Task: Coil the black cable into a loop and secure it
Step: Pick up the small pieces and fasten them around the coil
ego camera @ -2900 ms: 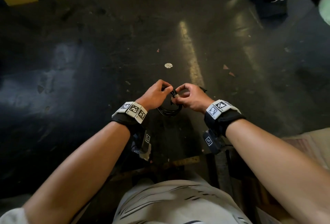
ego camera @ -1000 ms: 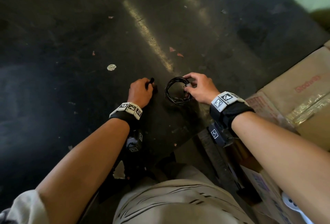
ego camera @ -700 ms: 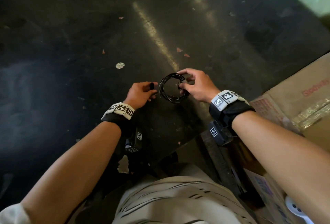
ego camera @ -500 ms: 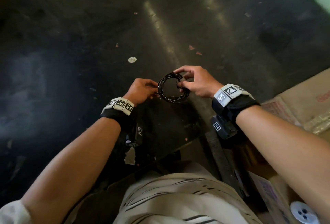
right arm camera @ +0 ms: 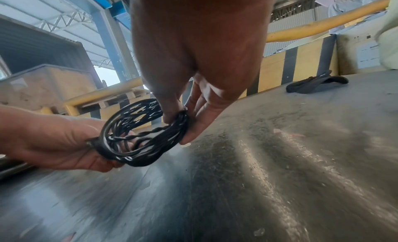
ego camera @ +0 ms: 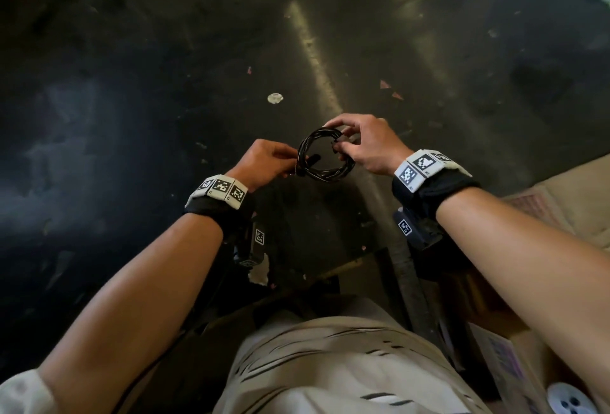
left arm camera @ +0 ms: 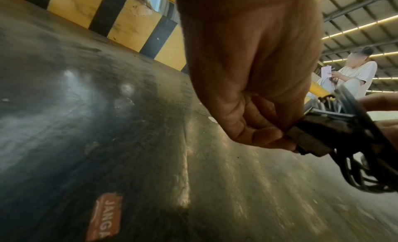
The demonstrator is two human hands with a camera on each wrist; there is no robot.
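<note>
The black cable (ego camera: 325, 171) is wound into a small round coil (right arm camera: 142, 136), held just above the dark floor between both hands. My right hand (ego camera: 366, 148) pinches the coil's right side between thumb and fingers (right arm camera: 193, 124). My left hand (ego camera: 264, 163) grips the coil's left side, where a black strap (left arm camera: 318, 135) wraps around the strands. A short dark strap end (ego camera: 313, 159) pokes into the ring's middle. Only the coil's edge (left arm camera: 366, 170) shows in the left wrist view, beside my curled left fingers (left arm camera: 254, 131).
The dark scuffed floor (ego camera: 165, 83) carries small litter and a white disc (ego camera: 275, 98). Cardboard boxes (ego camera: 567, 202) stand at my right. A black cloth item (right arm camera: 316, 85) lies far off near yellow-and-black barriers (left arm camera: 137, 27). Another person (left arm camera: 353, 73) sits beyond them.
The left hand, apart from the coil a second ago, has come in and taken hold of its left side. Both hands have lifted the coil slightly and the head view has shifted.
</note>
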